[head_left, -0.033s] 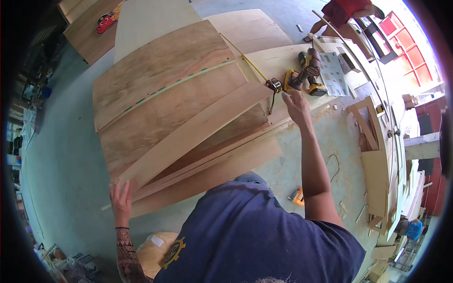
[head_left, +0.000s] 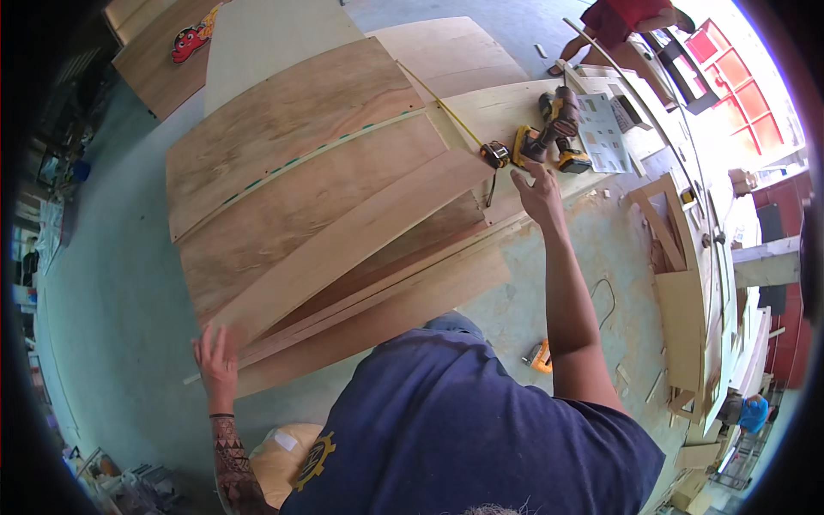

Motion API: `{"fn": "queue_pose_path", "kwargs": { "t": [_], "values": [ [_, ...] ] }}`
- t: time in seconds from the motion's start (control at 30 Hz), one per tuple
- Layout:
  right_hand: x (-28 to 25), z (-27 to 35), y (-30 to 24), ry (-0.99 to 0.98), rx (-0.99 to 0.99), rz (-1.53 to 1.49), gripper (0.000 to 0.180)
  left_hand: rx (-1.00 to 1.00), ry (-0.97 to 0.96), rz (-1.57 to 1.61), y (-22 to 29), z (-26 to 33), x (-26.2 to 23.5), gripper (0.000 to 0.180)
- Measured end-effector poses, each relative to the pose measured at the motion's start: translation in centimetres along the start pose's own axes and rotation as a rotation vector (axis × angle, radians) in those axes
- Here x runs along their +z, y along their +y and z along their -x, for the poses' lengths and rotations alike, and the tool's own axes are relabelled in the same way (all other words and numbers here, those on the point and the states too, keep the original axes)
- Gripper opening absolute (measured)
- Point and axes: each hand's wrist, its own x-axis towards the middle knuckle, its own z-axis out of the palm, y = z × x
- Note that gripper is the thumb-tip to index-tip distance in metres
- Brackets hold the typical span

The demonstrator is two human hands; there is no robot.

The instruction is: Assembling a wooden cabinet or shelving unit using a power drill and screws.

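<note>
A long, narrow wooden board [head_left: 360,236] lies slanted across a large wood-veneer panel [head_left: 300,112]. At its near left end is my left hand [head_left: 217,365], its fingers spread against the board's end. My right hand [head_left: 541,196] hovers just past the far right end, fingers apart and nothing visible in them. Just left of its fingertips sits a black and yellow tape measure [head_left: 494,154], its yellow blade [head_left: 442,106] drawn out along the panel. Beyond the hand, two cordless power tools [head_left: 562,116] with yellow batteries rest beside a printed sheet [head_left: 603,133].
Below the slanted board run stacked wooden strips [head_left: 378,296]. An orange and black tool [head_left: 539,355] is on the floor near my right elbow. Sheets and frames of wood [head_left: 682,318] stand at right. Another person in red [head_left: 618,30] bends over at the far right.
My right hand's fingers sit slightly farther from the tape measure and look a little more spread. The whole view has shifted slightly; the board and left hand stay together.
</note>
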Motion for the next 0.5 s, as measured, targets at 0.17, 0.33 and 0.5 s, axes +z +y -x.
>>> {"fn": "queue_pose_path", "kwargs": {
  "t": [0.17,0.33,0.5],
  "values": [
    [1.6,-1.5,12.6,0.120,0.240,-0.023,0.043,-0.493,0.044,0.257,-0.7,0.2,4.3,0.071],
    [1.8,1.5,10.5,-0.038,0.206,-0.334,0.034,-0.799,0.018,0.574,-4.7,0.7,6.0,0.086],
    [2.1,4.0,6.4,-0.065,0.186,-0.357,0.031,-0.883,0.119,0.942,-5.4,-1.2,7.9,0.075]
  ]
}}
